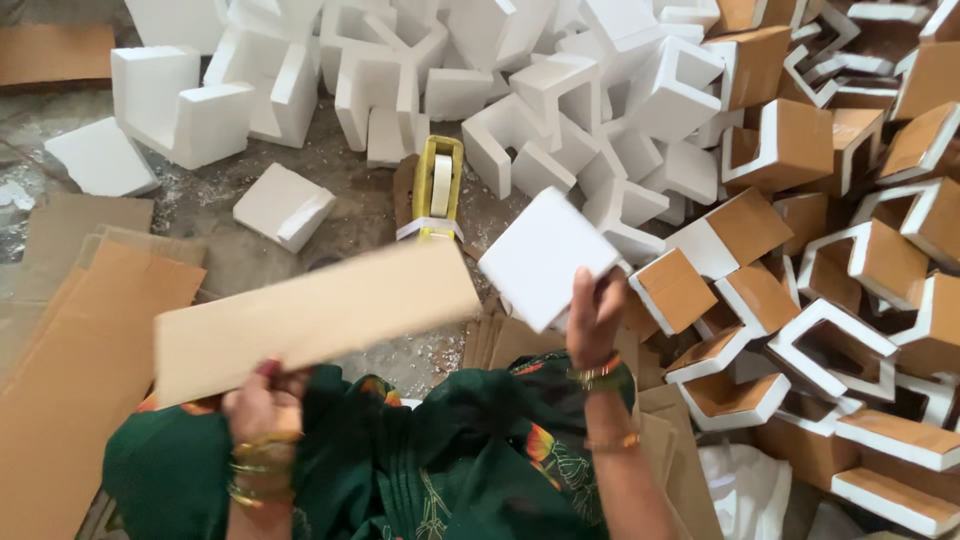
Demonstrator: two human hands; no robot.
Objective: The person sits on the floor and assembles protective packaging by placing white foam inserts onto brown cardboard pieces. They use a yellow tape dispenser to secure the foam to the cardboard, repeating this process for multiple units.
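My left hand [262,398] grips the near end of a long brown cardboard strip [315,315], which slants up to the right above my lap. Held up by its lower corner in my right hand [594,318] is a white foam corner block [545,257], just right of the strip's far end. Both wrists carry gold bangles. A green patterned garment [430,450] covers my lap below the hands.
A yellow tape dispenser [439,188] lies on the floor beyond the strip. Bare white foam corner pieces [520,90] are heaped at the back. Foam pieces faced with cardboard [800,260] pile up on the right. Flat cardboard sheets [70,340] lie at left.
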